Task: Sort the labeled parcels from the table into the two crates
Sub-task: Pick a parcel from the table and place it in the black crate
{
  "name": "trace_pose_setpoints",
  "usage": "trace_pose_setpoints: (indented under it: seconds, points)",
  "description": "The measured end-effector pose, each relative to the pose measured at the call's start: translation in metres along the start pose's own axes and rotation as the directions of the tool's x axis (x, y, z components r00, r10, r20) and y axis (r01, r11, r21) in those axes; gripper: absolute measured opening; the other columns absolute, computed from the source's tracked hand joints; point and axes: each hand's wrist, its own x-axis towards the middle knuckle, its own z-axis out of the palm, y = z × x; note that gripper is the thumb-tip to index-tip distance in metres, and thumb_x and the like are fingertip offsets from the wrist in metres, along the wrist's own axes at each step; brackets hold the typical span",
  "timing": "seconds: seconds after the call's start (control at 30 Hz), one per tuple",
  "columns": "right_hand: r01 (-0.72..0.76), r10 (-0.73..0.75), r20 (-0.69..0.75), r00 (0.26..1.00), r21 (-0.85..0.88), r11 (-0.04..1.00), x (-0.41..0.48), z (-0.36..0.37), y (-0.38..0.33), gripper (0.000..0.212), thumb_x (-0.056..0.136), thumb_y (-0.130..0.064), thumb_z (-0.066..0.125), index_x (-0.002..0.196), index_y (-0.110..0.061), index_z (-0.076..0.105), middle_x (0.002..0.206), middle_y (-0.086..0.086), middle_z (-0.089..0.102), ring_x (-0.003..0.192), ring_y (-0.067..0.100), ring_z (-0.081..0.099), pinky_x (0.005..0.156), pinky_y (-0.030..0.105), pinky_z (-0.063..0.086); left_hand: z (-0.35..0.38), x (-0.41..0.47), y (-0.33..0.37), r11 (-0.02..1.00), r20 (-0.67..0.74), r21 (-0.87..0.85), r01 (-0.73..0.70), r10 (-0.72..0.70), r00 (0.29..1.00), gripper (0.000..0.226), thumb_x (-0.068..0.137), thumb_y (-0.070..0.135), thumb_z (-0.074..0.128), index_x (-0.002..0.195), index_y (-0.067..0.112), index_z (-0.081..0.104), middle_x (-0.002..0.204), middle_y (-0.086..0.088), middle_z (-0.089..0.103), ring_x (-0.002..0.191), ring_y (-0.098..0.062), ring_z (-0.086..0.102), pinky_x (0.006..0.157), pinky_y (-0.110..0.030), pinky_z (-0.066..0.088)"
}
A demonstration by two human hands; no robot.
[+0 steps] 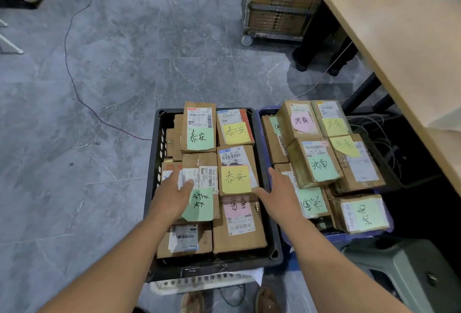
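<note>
A black crate (152, 163) on the floor is packed with cardboard parcels bearing green, yellow and pink sticky notes. To its right a blue crate (264, 113) holds more noted parcels piled above its rim. My left hand (171, 194) lies flat on the left-middle parcel (202, 170), fingers straight, partly covering its green note. My right hand (279, 195) reaches over the gap between the crates, fingers straight, its thumb touching the edge of the parcel with the yellow note (235, 179). Neither hand holds anything.
A wooden table (404, 45) stands at the right. A grey stool (409, 270) sits at the lower right. A wheeled cage cart (277, 11) of boxes and a person's dark legs (321, 48) are behind. Cables cross the grey tiled floor at the left.
</note>
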Motion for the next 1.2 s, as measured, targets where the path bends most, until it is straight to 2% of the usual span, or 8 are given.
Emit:
trace_pose_setpoints:
  seconds: [0.1, 0.3, 0.57, 0.63, 0.77, 0.97, 1.1, 1.2]
  points:
    - [0.054, -0.053, 0.007, 0.999, -0.056, 0.997, 0.008, -0.012, 0.003, 0.069, 0.097, -0.034, 0.056, 0.154, -0.018, 0.021, 0.157, 0.004, 0.025, 0.145, 0.02, 0.021, 0.114, 0.034, 0.025, 0.005, -0.004, 0.018, 0.995, -0.031, 0.067, -0.072, 0.075, 0.997, 0.057, 0.097, 0.045, 0.043, 0.149, 0.028, 0.027, 0.148, -0.002, 0.041, 0.132, -0.025, 0.04, 0.105, -0.043, 0.038]
    - [0.178, -0.172, 0.067, 0.983, -0.103, 0.979, 0.062, -0.017, 0.002, 0.067, 0.1, -0.037, 0.048, 0.155, -0.018, 0.014, 0.16, 0.004, 0.021, 0.147, 0.019, 0.017, 0.115, 0.032, 0.022, 0.019, 0.02, 0.029, 0.972, -0.086, 0.175, -0.158, 0.175, 0.981, 0.066, 0.096, 0.048, 0.043, 0.153, 0.03, 0.014, 0.159, 0.005, 0.017, 0.145, -0.02, 0.017, 0.116, -0.045, 0.025]
    - [0.267, -0.254, 0.13, 0.958, -0.094, 0.959, 0.138, 0.0, -0.018, 0.06, 0.101, -0.039, 0.04, 0.154, -0.019, 0.019, 0.156, 0.005, 0.03, 0.148, 0.023, 0.018, 0.116, 0.043, 0.028, 0.015, 0.086, 0.029, 0.996, -0.162, 0.002, -0.094, 0.093, 0.982, 0.047, 0.082, 0.045, 0.05, 0.127, 0.036, 0.043, 0.127, 0.007, 0.056, 0.11, -0.016, 0.056, 0.093, -0.047, 0.049]
    - [0.293, -0.279, 0.136, 0.951, -0.104, 0.95, 0.156, 0.003, -0.024, 0.054, 0.1, -0.04, 0.04, 0.151, -0.027, 0.025, 0.151, 0.009, 0.034, 0.145, 0.027, 0.022, 0.112, 0.047, 0.034, 0.014, 0.094, 0.031, 0.99, -0.144, 0.039, -0.134, 0.138, 0.98, 0.062, 0.082, 0.053, 0.043, 0.141, 0.046, 0.028, 0.142, 0.005, 0.046, 0.124, -0.019, 0.048, 0.099, -0.049, 0.045]
    - [0.26, -0.222, 0.219, 0.95, -0.163, 0.952, 0.175, 0.013, -0.033, 0.069, 0.1, -0.049, 0.039, 0.156, -0.033, 0.002, 0.163, 0.009, -0.008, 0.151, 0.025, 0.003, 0.117, 0.043, 0.019, 0.025, 0.102, 0.032, 0.963, -0.115, 0.248, -0.101, 0.133, 0.984, 0.068, 0.096, 0.048, 0.044, 0.151, 0.039, 0.005, 0.161, 0.002, -0.005, 0.147, -0.023, 0.007, 0.117, -0.045, 0.022]
    - [0.288, -0.241, 0.243, 0.94, -0.183, 0.94, 0.175, 0.037, -0.043, 0.066, 0.103, -0.038, 0.04, 0.156, -0.023, 0.006, 0.163, 0.007, -0.005, 0.15, 0.023, 0.005, 0.115, 0.036, 0.023, 0.03, 0.102, 0.022, 0.965, -0.184, 0.261, -0.002, 0.052, 0.982, 0.075, 0.094, 0.048, 0.049, 0.153, 0.025, 0.011, 0.159, -0.002, 0.007, 0.144, -0.024, 0.016, 0.113, -0.04, 0.028]
    - [0.33, -0.275, 0.255, 0.927, -0.202, 0.922, 0.172, 0.034, -0.045, 0.065, 0.103, -0.036, 0.04, 0.156, -0.019, 0.006, 0.16, 0.007, 0.008, 0.144, 0.025, 0.021, 0.109, 0.035, 0.031, 0.027, 0.1, 0.024, 0.964, -0.212, 0.266, -0.001, 0.06, 0.975, 0.076, 0.094, 0.047, 0.05, 0.153, 0.024, 0.009, 0.156, -0.001, 0.012, 0.139, -0.023, 0.024, 0.107, -0.04, 0.036]
    - [0.321, -0.265, 0.272, 0.925, -0.188, 0.928, 0.17, 0.025, -0.042, 0.067, 0.102, -0.042, 0.04, 0.156, -0.024, 0.005, 0.163, 0.009, 0.001, 0.149, 0.025, 0.007, 0.115, 0.038, 0.023, 0.025, 0.101, 0.026, 0.959, -0.18, 0.284, 0.014, 0.039, 0.983, 0.076, 0.094, 0.048, 0.049, 0.154, 0.026, 0.007, 0.158, -0.001, 0.009, 0.141, -0.025, 0.021, 0.109, -0.042, 0.034]
